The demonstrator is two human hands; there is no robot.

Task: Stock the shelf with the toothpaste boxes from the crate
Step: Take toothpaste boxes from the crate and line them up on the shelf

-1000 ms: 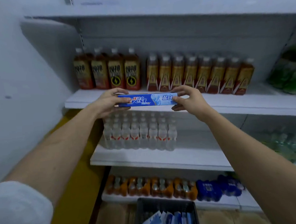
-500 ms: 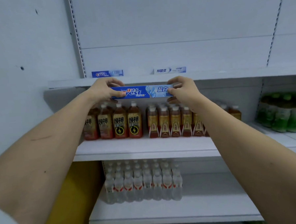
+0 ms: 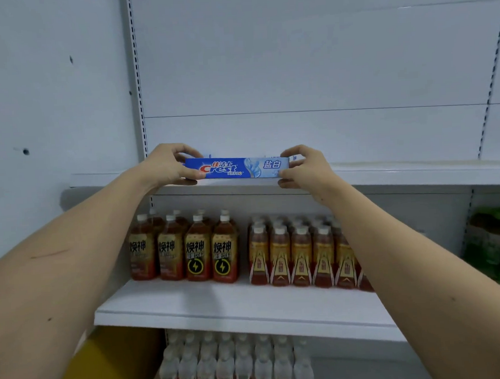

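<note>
In the head view, a blue toothpaste box [image 3: 236,169] is held level at the front edge of the top shelf [image 3: 401,172], long face outward. Its left end is pinched by the left hand [image 3: 166,167], its right end by the right hand [image 3: 302,169]; both grips are clamped on the box, fingers above and thumbs below. Whether the box already rests on the shelf cannot be told. Below the shelf, brown drink bottles [image 3: 197,250] are ranged in rows, with clear bottles [image 3: 237,364] lower down. The crate is out of view. The placing step is judged to be in hand: next, the box would need to be set down flat, slid back from the edge, and both grips released.
</note>
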